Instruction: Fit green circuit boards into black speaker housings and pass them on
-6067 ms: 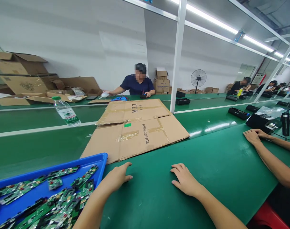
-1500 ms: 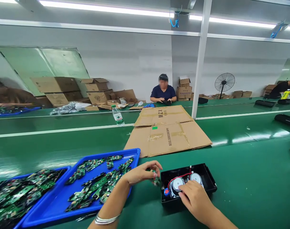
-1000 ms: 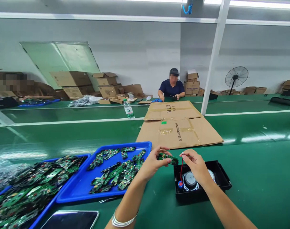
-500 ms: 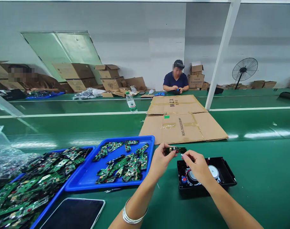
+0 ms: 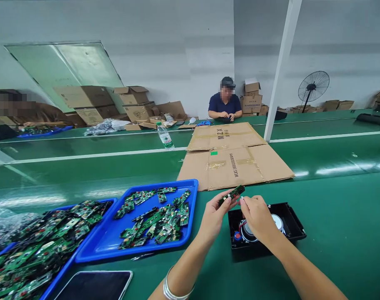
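My left hand [image 5: 214,214] pinches a small green circuit board [image 5: 235,193], which tilts up to the right. Close beside it, my right hand [image 5: 255,212] is closed on a small white piece, probably a connector, near the board's right end. Under my right hand sits an open black housing [image 5: 291,223] with two round speakers [image 5: 278,223] and a blue-and-red part [image 5: 237,236] at its left. Part of the housing is hidden by my right hand and forearm.
Left of my hands is a blue tray [image 5: 99,246] of circuit boards, beside a heaped pile of boards [image 5: 42,246]. A tablet [image 5: 94,285] lies in front. Flattened cardboard [image 5: 236,166], a bottle [image 5: 165,136] and a seated person [image 5: 225,102] are beyond.
The circuit board has tilted, its right end now higher. My hands stay close together. The whole view has shifted slightly, and the seated person's hands have moved.
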`<state>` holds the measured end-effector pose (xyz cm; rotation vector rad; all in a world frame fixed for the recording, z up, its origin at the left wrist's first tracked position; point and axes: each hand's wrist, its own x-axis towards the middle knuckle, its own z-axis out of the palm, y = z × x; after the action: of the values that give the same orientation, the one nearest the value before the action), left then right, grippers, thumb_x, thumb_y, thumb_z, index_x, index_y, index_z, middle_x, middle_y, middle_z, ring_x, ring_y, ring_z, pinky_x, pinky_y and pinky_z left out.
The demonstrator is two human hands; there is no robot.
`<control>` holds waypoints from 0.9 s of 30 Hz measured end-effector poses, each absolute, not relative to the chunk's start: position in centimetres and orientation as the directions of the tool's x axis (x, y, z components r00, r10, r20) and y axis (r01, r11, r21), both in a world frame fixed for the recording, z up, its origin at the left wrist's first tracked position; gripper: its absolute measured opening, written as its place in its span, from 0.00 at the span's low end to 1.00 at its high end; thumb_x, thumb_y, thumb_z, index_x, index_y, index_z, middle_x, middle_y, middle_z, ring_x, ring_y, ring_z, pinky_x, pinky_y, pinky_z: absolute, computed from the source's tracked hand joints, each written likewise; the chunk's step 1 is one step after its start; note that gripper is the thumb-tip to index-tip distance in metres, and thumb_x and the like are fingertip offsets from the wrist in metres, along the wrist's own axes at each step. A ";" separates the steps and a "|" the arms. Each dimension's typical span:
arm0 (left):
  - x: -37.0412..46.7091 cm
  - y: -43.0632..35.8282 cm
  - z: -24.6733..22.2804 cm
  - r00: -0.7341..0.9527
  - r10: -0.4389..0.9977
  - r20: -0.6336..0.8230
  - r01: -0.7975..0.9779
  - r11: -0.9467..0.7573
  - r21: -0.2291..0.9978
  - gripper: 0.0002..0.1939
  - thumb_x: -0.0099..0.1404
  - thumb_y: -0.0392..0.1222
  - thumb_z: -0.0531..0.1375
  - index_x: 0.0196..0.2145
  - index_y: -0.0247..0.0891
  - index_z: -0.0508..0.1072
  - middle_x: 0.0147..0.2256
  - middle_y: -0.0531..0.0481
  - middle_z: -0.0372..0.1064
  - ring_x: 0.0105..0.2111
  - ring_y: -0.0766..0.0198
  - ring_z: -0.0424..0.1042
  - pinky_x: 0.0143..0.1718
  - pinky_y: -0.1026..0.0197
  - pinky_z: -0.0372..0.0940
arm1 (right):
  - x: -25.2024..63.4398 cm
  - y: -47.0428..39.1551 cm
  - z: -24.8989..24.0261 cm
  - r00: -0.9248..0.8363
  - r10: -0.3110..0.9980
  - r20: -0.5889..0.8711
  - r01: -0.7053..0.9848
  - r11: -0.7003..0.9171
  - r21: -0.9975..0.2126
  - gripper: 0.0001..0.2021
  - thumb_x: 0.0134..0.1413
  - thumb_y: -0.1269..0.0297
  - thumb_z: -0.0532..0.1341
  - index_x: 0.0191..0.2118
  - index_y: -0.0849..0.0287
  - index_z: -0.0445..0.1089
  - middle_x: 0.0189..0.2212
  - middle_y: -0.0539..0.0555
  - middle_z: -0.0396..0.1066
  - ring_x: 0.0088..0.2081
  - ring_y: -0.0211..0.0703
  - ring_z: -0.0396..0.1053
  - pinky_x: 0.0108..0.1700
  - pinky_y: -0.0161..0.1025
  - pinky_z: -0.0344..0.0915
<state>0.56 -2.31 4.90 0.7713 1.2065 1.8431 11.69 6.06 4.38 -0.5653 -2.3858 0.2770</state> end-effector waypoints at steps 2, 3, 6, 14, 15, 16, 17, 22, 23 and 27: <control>0.6 -2.4 4.8 -0.485 0.871 0.083 -0.232 -0.220 0.947 0.18 0.56 0.45 0.62 0.44 0.35 0.73 0.41 0.43 0.74 0.44 0.52 0.71 0.50 0.49 0.62 | 11.8 6.0 4.6 -0.722 0.452 0.524 0.304 0.887 -0.347 0.20 0.63 0.68 0.43 0.21 0.58 0.59 0.15 0.48 0.62 0.22 0.39 0.59 0.34 0.36 0.52; 0.6 -2.4 4.8 -0.477 0.874 0.089 -0.200 -0.206 0.958 0.19 0.56 0.45 0.62 0.44 0.35 0.73 0.41 0.43 0.74 0.43 0.53 0.72 0.50 0.50 0.63 | 11.9 6.0 4.6 -0.735 0.448 0.510 0.298 0.888 -0.350 0.19 0.63 0.68 0.43 0.21 0.58 0.59 0.15 0.48 0.62 0.22 0.39 0.59 0.35 0.36 0.52; 0.5 -2.6 4.8 -0.460 0.880 0.119 -0.087 -0.178 0.980 0.18 0.57 0.45 0.61 0.44 0.37 0.73 0.43 0.44 0.73 0.44 0.54 0.71 0.50 0.52 0.63 | 11.9 5.9 4.7 -0.757 0.448 0.475 0.301 0.885 -0.356 0.17 0.62 0.69 0.45 0.24 0.59 0.63 0.17 0.49 0.65 0.22 0.39 0.59 0.36 0.37 0.52; 0.7 -3.0 5.7 -0.352 0.919 0.178 0.079 -0.160 0.984 0.14 0.62 0.41 0.57 0.46 0.44 0.72 0.46 0.50 0.71 0.48 0.60 0.67 0.49 0.62 0.62 | 12.0 5.8 5.0 -0.776 0.435 0.457 0.375 0.900 -0.222 0.16 0.59 0.73 0.48 0.23 0.61 0.66 0.17 0.51 0.67 0.21 0.40 0.60 0.35 0.39 0.52; 0.7 -3.1 5.8 -0.341 0.924 0.173 0.086 -0.153 0.984 0.15 0.62 0.41 0.57 0.46 0.44 0.72 0.47 0.51 0.71 0.49 0.60 0.67 0.49 0.62 0.62 | 12.0 5.7 5.0 -0.775 0.425 0.468 0.377 0.905 -0.196 0.16 0.59 0.73 0.48 0.23 0.61 0.66 0.17 0.51 0.67 0.20 0.40 0.60 0.35 0.39 0.52; 0.8 -3.1 5.9 -0.334 0.927 0.170 0.092 -0.147 0.985 0.15 0.62 0.40 0.57 0.47 0.44 0.71 0.48 0.50 0.70 0.49 0.60 0.67 0.49 0.62 0.63 | 12.1 5.7 5.0 -0.774 0.413 0.480 0.379 0.909 -0.173 0.16 0.59 0.74 0.47 0.24 0.61 0.67 0.17 0.51 0.67 0.20 0.39 0.60 0.35 0.39 0.52; 0.8 -3.1 6.0 -0.331 0.928 0.170 0.101 -0.144 0.984 0.15 0.62 0.41 0.57 0.47 0.44 0.71 0.48 0.50 0.70 0.49 0.60 0.67 0.49 0.62 0.63 | 12.1 5.6 4.9 -0.772 0.403 0.492 0.379 0.913 -0.154 0.16 0.59 0.74 0.47 0.24 0.61 0.67 0.17 0.52 0.67 0.20 0.39 0.60 0.34 0.39 0.52; 1.0 -3.3 6.1 -0.347 0.917 0.199 0.150 -0.155 0.976 0.13 0.63 0.41 0.55 0.44 0.42 0.73 0.46 0.49 0.71 0.48 0.60 0.67 0.48 0.61 0.63 | 12.2 5.6 4.8 -0.775 0.371 0.512 0.363 0.924 -0.121 0.15 0.58 0.75 0.48 0.24 0.61 0.67 0.19 0.53 0.67 0.21 0.40 0.61 0.31 0.38 0.51; 1.0 -3.3 6.1 -0.348 0.914 0.209 0.157 -0.163 0.974 0.12 0.63 0.41 0.55 0.44 0.42 0.73 0.46 0.49 0.71 0.48 0.60 0.67 0.49 0.61 0.62 | 12.2 5.6 4.8 -0.775 0.371 0.512 0.362 0.924 -0.122 0.15 0.58 0.75 0.48 0.24 0.61 0.67 0.19 0.53 0.67 0.22 0.40 0.61 0.31 0.38 0.51; 1.2 -3.1 5.8 -0.352 0.906 0.237 0.157 -0.192 0.969 0.12 0.63 0.40 0.55 0.43 0.42 0.73 0.46 0.49 0.71 0.49 0.60 0.66 0.51 0.59 0.61 | 12.2 5.6 4.7 -0.775 0.376 0.508 0.363 0.923 -0.128 0.16 0.57 0.76 0.48 0.23 0.61 0.66 0.18 0.52 0.66 0.22 0.40 0.61 0.32 0.38 0.52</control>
<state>1.17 -3.15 5.80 1.2640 1.4683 1.6020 12.18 5.59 4.71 -0.5280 -2.5362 0.0310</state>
